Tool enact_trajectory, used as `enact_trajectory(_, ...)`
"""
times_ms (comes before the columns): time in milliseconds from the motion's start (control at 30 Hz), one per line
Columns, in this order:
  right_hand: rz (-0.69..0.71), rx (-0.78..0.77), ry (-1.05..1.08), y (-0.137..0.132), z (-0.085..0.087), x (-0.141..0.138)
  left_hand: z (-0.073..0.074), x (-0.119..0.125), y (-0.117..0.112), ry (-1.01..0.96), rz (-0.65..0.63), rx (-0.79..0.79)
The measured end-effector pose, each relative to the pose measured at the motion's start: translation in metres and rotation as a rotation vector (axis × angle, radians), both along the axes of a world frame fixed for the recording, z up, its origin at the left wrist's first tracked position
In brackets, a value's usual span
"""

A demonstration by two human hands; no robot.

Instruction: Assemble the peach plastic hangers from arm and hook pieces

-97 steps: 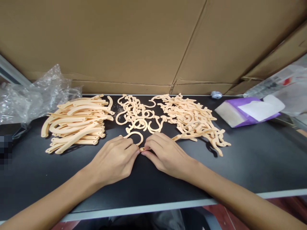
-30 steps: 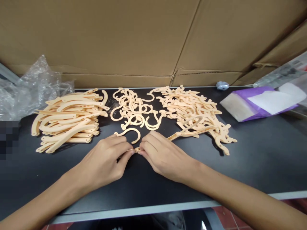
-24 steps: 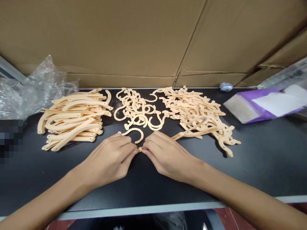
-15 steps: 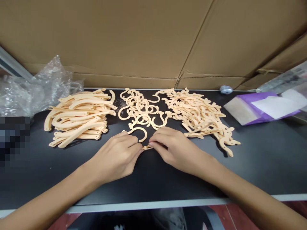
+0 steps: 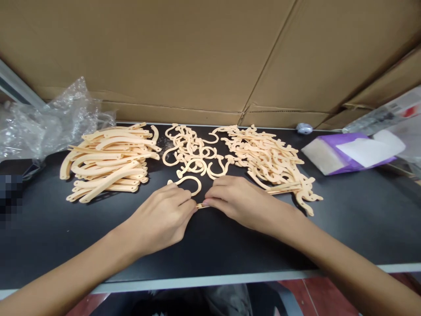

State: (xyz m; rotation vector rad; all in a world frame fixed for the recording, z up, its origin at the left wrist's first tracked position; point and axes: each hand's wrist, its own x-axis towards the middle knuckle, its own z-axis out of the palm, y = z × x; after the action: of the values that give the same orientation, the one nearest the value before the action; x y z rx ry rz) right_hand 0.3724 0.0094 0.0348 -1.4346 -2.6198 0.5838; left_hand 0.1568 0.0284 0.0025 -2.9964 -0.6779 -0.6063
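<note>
The two hands meet at the lower centre of the frame on the black tabletop [image 5: 345, 219]. The left hand [image 5: 161, 219] pinches the stem of a single peach plastic hook [image 5: 189, 177] between thumb and forefinger, its other fingers curled close together; the hook's open curve lies flat on the table just above the knuckles. The right hand [image 5: 243, 202] pinches the end of a thin peach strip [image 5: 200, 205] in the same way, and this end touches the left fingertips.

Judging by the piles, only this one pair of parts is in hand and the bulk is untouched. A neat stack of curved arms [image 5: 108, 162] lies at centre left, loose hooks [image 5: 194, 149] lie above the hands, and a tangled pile of shaped pieces [image 5: 266, 158] lies at centre right. No joined piece set aside is visible.

The spot where hook and strip meet is covered by the fingertips, so whether they are already joined cannot be told. The strip's length is hidden under the right hand. It may be the piece showing beyond the knuckles by the tangled pile, but that is uncertain. A pixelated patch covers something at the left edge.
</note>
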Motion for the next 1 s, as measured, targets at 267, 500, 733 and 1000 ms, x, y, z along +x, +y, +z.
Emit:
enact_trajectory(267,0.080,0.125,-0.126,-0.003,0.000,-0.004,0.001,0.003,-0.001,-0.034,-0.046,0.062)
enact_trajectory(500,0.079,0.308,-0.116,-0.009,-0.013,-0.003,0.002,0.005,-0.002,-0.061,-0.036,0.053)
enact_trajectory(733,0.131,0.348,-0.131,-0.006,-0.017,-0.003,0.003,0.006,-0.008,-0.001,-0.049,0.222)
enact_trajectory(1000,0.258,0.504,-0.229,-0.005,-0.022,-0.002,0.003,0.005,-0.011,0.039,-0.042,0.250)
